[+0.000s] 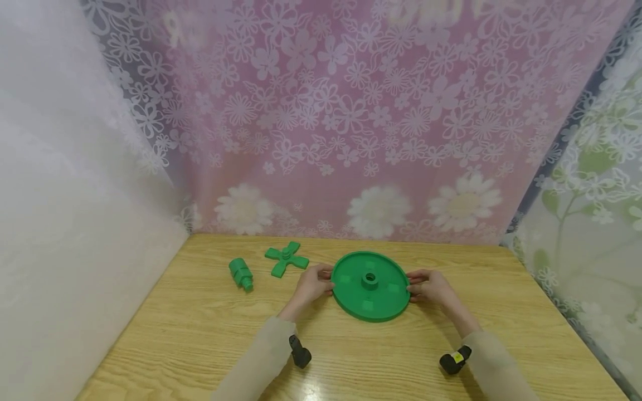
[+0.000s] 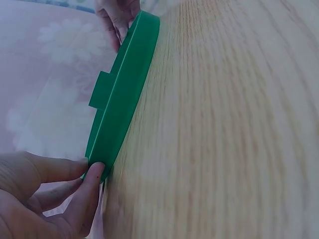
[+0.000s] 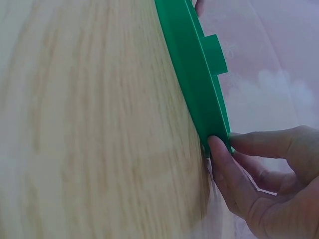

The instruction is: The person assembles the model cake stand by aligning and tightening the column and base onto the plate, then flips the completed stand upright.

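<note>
A round green disc (image 1: 368,305) with a raised rim, a hollow hub in its middle and several paler square patches is held level, hub up, at or just over the table. My left hand (image 1: 313,283) pinches its rim on the left; in the left wrist view, thumb and fingers (image 2: 92,194) meet at the edge. Opposite, my right hand (image 1: 430,286) grips the right side of the rim the same way, and the right wrist view shows its fingers (image 3: 232,174) there. Whether the disc's underside touches the wood cannot be made out.
Left of the disc, a green four-armed cross piece (image 1: 299,262) with a central stub lies on the wooden table (image 1: 200,334). Farther left is a green stepped cylindrical piece (image 1: 241,271). A pink floral curtain (image 1: 321,139) hangs behind, with pale sheets at both sides.
</note>
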`<state>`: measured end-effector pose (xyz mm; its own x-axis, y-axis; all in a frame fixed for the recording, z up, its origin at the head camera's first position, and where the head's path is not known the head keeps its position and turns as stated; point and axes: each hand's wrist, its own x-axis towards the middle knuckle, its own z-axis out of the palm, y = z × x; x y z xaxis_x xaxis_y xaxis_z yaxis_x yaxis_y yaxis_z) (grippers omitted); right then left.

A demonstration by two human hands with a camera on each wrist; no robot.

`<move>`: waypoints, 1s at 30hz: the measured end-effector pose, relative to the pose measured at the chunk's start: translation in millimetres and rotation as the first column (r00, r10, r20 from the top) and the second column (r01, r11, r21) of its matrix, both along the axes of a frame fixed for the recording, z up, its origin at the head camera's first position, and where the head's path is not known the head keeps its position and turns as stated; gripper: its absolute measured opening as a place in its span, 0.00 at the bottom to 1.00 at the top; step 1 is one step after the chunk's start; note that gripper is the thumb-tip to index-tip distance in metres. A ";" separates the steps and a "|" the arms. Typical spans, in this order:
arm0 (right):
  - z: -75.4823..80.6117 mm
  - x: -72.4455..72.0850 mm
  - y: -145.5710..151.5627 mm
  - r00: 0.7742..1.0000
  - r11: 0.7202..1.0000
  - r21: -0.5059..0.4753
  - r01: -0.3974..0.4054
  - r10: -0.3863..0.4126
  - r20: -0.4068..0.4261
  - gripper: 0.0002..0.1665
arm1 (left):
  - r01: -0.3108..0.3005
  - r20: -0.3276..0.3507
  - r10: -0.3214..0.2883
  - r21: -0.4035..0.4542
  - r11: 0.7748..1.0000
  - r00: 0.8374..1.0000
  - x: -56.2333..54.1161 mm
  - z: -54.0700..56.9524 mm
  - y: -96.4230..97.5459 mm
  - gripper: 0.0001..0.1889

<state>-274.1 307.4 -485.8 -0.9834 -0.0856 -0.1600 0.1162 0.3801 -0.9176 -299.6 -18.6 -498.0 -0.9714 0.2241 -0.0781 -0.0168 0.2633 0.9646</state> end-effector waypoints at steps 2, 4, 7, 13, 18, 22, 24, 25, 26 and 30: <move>0.3 1.6 -2.2 1.000 1.000 0.003 -0.009 0.009 0.000 0.28 | 0.001 -0.001 -0.001 0.005 1.000 1.000 2.1 -0.5 -2.8 0.24; 0.4 3.2 -4.2 1.000 1.000 0.001 -0.012 0.012 -0.002 0.28 | -0.003 0.001 0.003 0.008 1.000 1.000 4.1 -0.4 -5.5 0.24; 1.2 5.7 -7.7 1.000 1.000 -0.009 -0.017 0.017 0.000 0.28 | -0.005 -0.005 0.005 0.008 1.000 1.000 6.8 0.0 -9.2 0.25; 2.2 9.0 -14.5 1.000 1.000 -0.001 -0.016 0.016 -0.004 0.27 | -0.006 -0.009 0.006 0.006 1.000 1.000 9.0 -1.5 -15.0 0.25; 2.6 13.3 -20.4 0.999 0.999 0.023 -0.035 0.035 -0.022 0.27 | 0.000 -0.024 0.000 -0.014 1.000 1.000 12.0 -3.8 -22.1 0.24; 3.1 18.6 -25.7 0.998 0.998 0.046 -0.050 0.051 -0.025 0.28 | 0.002 -0.024 -0.002 -0.024 1.000 1.000 17.2 -2.9 -29.0 0.24; 3.6 20.8 -27.7 0.998 0.997 0.050 -0.061 0.063 -0.028 0.28 | 0.003 -0.022 -0.004 -0.026 1.000 1.000 19.6 -1.9 -31.8 0.24; 3.9 21.5 -28.6 0.997 0.997 0.049 -0.064 0.065 -0.029 0.28 | 0.004 -0.025 -0.004 -0.031 1.000 1.000 20.6 -1.6 -33.1 0.24; 3.9 21.9 -29.4 0.997 0.997 0.049 -0.065 0.067 -0.031 0.28 | 0.005 -0.027 -0.006 -0.034 0.999 1.000 21.3 -1.3 -34.1 0.24; 3.6 24.1 -32.2 0.997 0.997 0.035 -0.074 0.075 -0.032 0.28 | 0.013 -0.043 -0.015 -0.049 0.999 0.999 24.1 0.0 -37.4 0.25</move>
<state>-250.0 275.2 -482.2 -0.9793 -0.1537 -0.1318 0.0565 0.4178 -0.9068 -275.4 -55.9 -498.0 -0.9709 0.2348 -0.0471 0.0289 0.3100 0.9503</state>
